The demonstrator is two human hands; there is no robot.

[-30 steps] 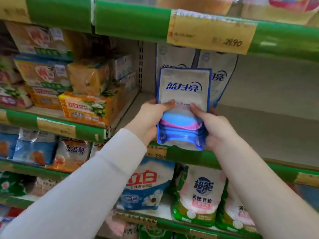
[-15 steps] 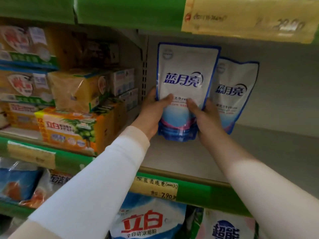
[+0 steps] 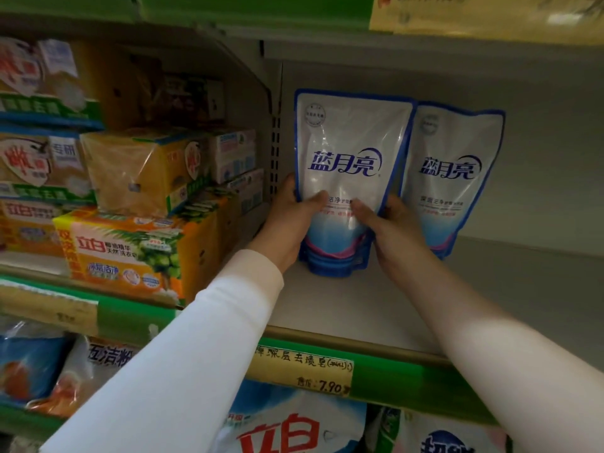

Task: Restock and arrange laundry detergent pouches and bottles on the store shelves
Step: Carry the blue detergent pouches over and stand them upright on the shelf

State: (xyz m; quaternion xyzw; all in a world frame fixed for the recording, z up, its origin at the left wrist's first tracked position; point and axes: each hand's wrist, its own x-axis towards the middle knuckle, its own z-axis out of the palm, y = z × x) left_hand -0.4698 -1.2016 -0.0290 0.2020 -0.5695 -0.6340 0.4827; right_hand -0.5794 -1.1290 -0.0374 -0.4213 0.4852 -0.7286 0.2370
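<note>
holding one pouch point(image 3: 349, 142), second pouch point(image 3: 454, 148) beside

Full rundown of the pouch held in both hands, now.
The held pouch is a glossy soft-plastic stand-up bag, white with a blue border, blue Chinese lettering and a blue-and-pink base. It stands upright, front outward, base on or just above the shelf board, at the bay's left end. The left hand grips its left edge, the right hand its right edge, thumbs on the front. Its right edge overlaps a matching pouch beside it.
</note>
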